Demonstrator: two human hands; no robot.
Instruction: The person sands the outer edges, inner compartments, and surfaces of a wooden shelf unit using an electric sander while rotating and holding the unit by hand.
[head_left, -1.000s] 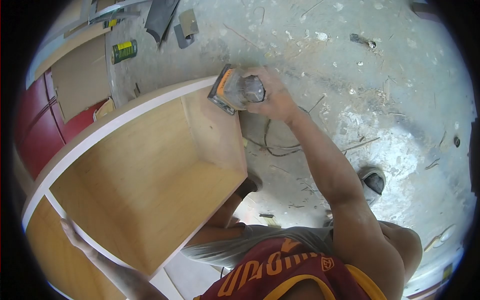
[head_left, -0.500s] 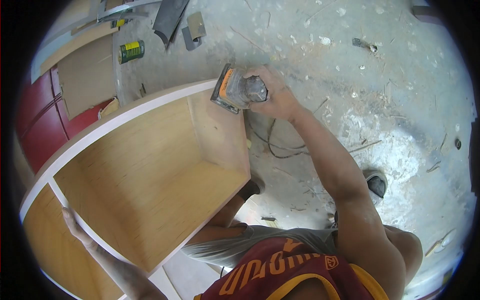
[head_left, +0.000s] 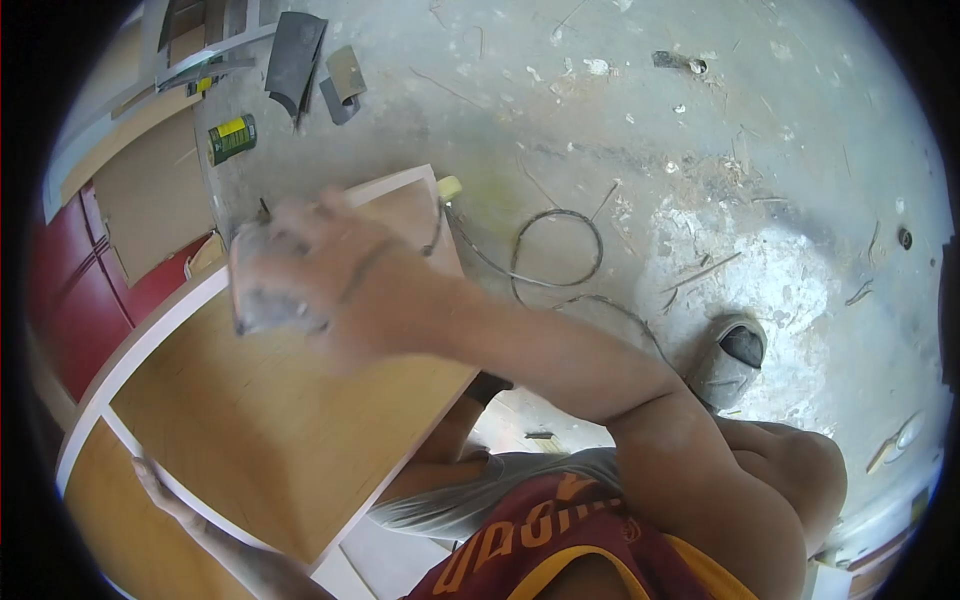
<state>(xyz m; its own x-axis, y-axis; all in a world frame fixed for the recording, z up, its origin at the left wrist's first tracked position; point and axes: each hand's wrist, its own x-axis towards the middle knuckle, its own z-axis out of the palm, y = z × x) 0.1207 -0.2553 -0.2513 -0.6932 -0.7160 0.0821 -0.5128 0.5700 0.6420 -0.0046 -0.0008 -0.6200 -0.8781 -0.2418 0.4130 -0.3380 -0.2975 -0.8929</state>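
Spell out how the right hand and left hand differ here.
The right hand grips the sander; the left hand shows no tool and lies along the pale divider. The right hand is heavily blurred; the left hand looks much sharper. The right hand sits higher in the picture than the left hand. Both are bare.

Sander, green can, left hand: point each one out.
Sander (head_left: pixel 266 310), head view: on its motion-blurred body.
Green can (head_left: pixel 233 140), head view: on the middle of its side.
Left hand (head_left: pixel 172 500), head view: on the middle of the hand.
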